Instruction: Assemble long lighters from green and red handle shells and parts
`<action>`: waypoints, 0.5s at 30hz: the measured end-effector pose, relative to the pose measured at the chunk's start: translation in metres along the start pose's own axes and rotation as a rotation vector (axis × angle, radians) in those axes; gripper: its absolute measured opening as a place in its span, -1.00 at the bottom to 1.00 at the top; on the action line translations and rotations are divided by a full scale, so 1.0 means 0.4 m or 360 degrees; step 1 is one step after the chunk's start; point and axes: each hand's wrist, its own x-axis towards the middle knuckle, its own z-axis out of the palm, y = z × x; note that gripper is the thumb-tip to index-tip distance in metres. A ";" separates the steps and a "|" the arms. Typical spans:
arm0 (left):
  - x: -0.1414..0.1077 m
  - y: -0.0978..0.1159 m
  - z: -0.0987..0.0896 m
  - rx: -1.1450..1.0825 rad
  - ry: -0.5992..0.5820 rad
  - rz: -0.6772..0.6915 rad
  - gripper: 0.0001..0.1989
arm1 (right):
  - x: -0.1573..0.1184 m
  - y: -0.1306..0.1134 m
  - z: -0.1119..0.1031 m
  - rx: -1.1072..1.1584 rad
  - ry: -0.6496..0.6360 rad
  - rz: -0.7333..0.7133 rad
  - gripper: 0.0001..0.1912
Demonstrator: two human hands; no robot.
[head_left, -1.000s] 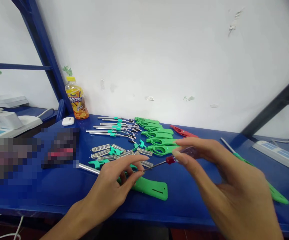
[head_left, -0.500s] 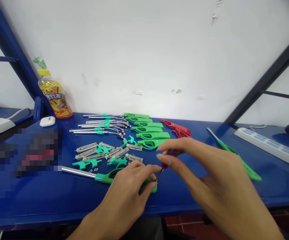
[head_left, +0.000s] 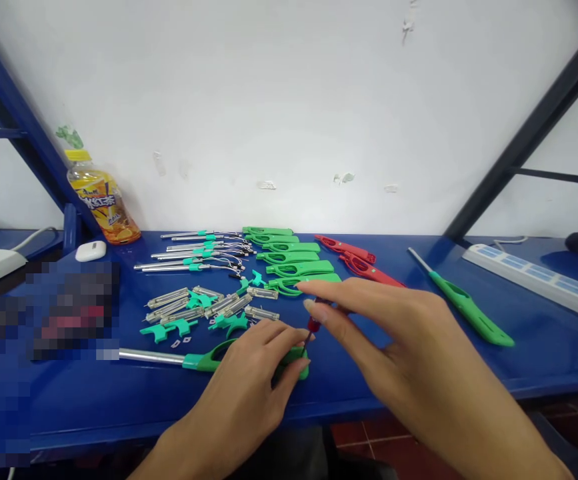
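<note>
Near the front edge of the blue table lies a green lighter (head_left: 209, 361) with a long metal tube pointing left. My left hand (head_left: 253, 373) grips its handle end, fingers closed round the green body. Between the thumb and fingers of my right hand (head_left: 393, 340) is a small red screwdriver (head_left: 313, 325), tilted, its thin shaft reaching down to the handle beside my left fingertips. The exact contact of the tip is hidden. Behind my left hand lie several clear cartridges (head_left: 169, 298) and teal plastic pieces (head_left: 156, 332).
Metal tubes with wires (head_left: 169, 267), green shells (head_left: 299, 268) and red shells (head_left: 363, 265) lie at the back. A second green lighter (head_left: 469, 310) and a white power strip (head_left: 539, 280) are at right. A drink bottle (head_left: 103, 203) and white case (head_left: 91, 251) stand left.
The view has shifted slightly, so both hands and the lighter appear a little further left. The right hand still holds the screwdriver at the handle, and more of the red shells shows.
</note>
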 end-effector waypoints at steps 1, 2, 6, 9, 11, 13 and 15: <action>-0.005 0.001 -0.007 0.0037 -0.0026 0.0013 -0.79 | 0.000 0.002 -0.001 0.0002 -0.0003 0.0014 -0.77; -0.011 0.001 -0.014 0.0075 -0.0054 0.0027 -0.76 | 0.001 0.005 -0.002 0.0007 0.0000 0.0021 -0.77; -0.040 -0.012 -0.030 0.0209 -0.0135 0.0063 -0.70 | 0.011 0.007 -0.005 0.0048 0.0056 -0.0052 -0.81; -0.061 -0.025 -0.031 0.0273 -0.0094 0.0082 -0.65 | 0.021 0.009 0.002 0.0118 0.0056 -0.0130 -0.85; -0.070 -0.030 -0.032 0.0286 -0.0067 0.0087 -0.64 | 0.027 0.012 0.014 0.0125 0.0043 -0.0128 -0.85; -0.076 -0.031 -0.033 0.0288 -0.0053 0.0075 -0.64 | 0.033 0.017 0.028 0.0094 0.0018 -0.0109 -0.90; -0.079 -0.029 -0.036 0.0278 -0.0050 0.0043 -0.64 | 0.037 0.022 0.040 0.0105 -0.0022 -0.0088 -0.91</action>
